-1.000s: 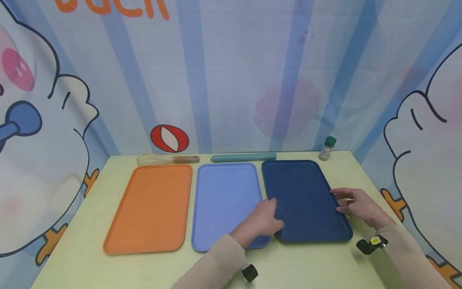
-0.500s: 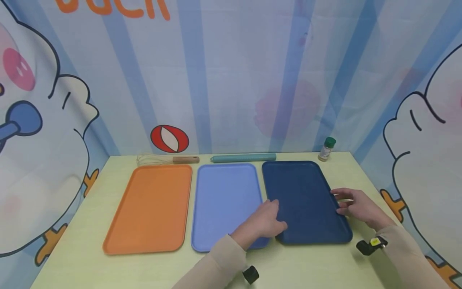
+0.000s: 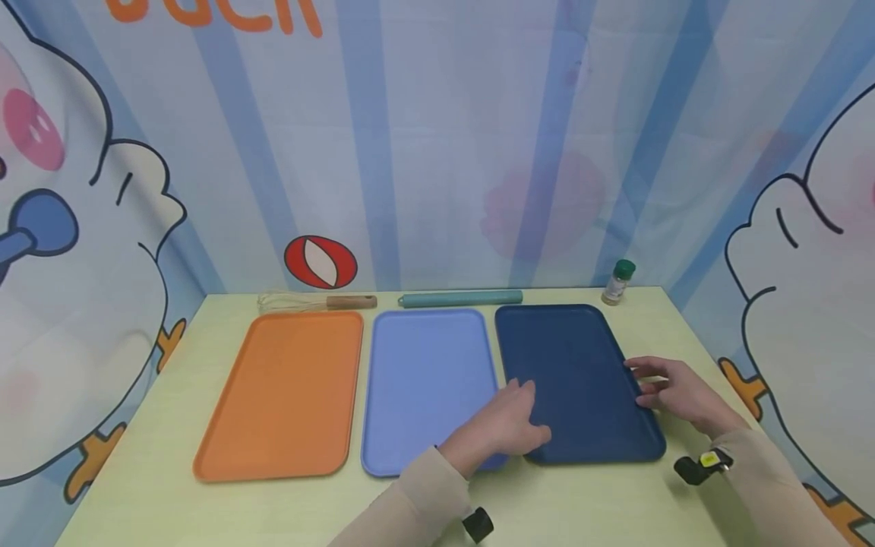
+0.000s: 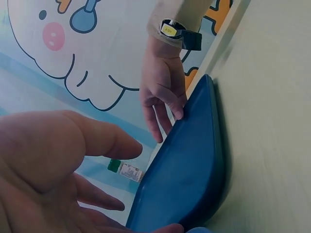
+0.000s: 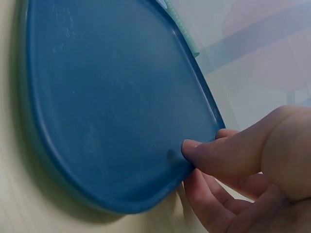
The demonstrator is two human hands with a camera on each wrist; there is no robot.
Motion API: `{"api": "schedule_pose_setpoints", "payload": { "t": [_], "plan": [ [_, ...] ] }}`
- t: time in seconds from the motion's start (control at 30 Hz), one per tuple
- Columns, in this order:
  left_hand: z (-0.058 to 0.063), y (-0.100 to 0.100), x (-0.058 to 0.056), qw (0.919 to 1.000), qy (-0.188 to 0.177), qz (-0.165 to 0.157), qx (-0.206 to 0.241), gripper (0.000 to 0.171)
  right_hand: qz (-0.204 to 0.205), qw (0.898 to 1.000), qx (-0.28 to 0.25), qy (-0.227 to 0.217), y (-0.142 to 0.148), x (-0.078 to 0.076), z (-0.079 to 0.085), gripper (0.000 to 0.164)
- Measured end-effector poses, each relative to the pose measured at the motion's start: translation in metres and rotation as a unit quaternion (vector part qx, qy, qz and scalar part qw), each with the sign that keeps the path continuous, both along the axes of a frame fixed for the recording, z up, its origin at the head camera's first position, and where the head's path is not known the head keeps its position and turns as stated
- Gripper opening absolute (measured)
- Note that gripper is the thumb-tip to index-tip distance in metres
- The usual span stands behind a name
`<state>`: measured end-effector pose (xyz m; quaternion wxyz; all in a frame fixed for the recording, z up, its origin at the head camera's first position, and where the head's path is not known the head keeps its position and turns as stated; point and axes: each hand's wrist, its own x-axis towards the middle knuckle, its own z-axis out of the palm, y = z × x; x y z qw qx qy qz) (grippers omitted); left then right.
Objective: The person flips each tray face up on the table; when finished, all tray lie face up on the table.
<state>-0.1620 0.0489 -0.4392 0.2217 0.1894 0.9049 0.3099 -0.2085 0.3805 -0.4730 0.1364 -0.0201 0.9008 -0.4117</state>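
In the head view a dark blue tray [image 3: 574,357] lies flat at the right of the table. My right hand [image 3: 673,387] pinches its right edge: in the right wrist view the thumb [image 5: 204,154] lies on top of the rim and the fingers [image 5: 206,201] sit against the outer side. Over the tray's left edge is my left hand [image 3: 509,425], with its thumb [image 4: 116,141] held apart from the fingers. In the left wrist view one fingertip [image 4: 170,228] is right at the tray's rim. Left of it lies a light blue tray [image 3: 431,372], partly covered by my left hand.
An orange tray [image 3: 287,395] lies at the left. Along the back edge are a whisk [image 3: 317,302], a teal rolling pin [image 3: 461,298] and a small green-capped jar [image 3: 618,283]. A printed cloth backdrop [image 3: 444,152] rises behind the table [image 3: 246,509].
My left hand has moved slightly right and toward me, its thumb further over the dark blue tray. That tray's near edge has shifted slightly toward me. My right hand keeps its hold.
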Motion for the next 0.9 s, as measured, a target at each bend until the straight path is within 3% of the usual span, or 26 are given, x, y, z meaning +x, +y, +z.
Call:
{"api": "schedule_pose_setpoints", "payload": {
  "t": [0.33,0.5,0.73,0.83,0.9],
  "plan": [
    [0.004,-0.007,0.000,0.9995,0.008,-0.002,0.029,0.075,0.008,1.000,0.011,0.012,0.000,-0.003,-0.003,0.062],
    [0.002,-0.020,-0.006,0.9977,0.029,-0.015,0.060,0.070,0.021,0.999,0.031,0.031,-0.002,-0.005,-0.003,0.058],
    [-0.001,-0.056,-0.016,0.9920,0.048,-0.028,0.113,0.066,0.029,0.998,0.042,0.039,-0.001,-0.005,0.001,0.059],
    [-0.002,-0.077,-0.018,0.9875,0.089,-0.029,0.127,0.065,0.026,0.998,0.048,0.041,0.000,-0.005,0.003,0.061],
    [-0.006,-0.092,-0.021,0.9852,0.119,-0.013,0.123,0.065,0.023,0.997,0.054,0.045,0.000,-0.006,0.005,0.063]
  ]
}}
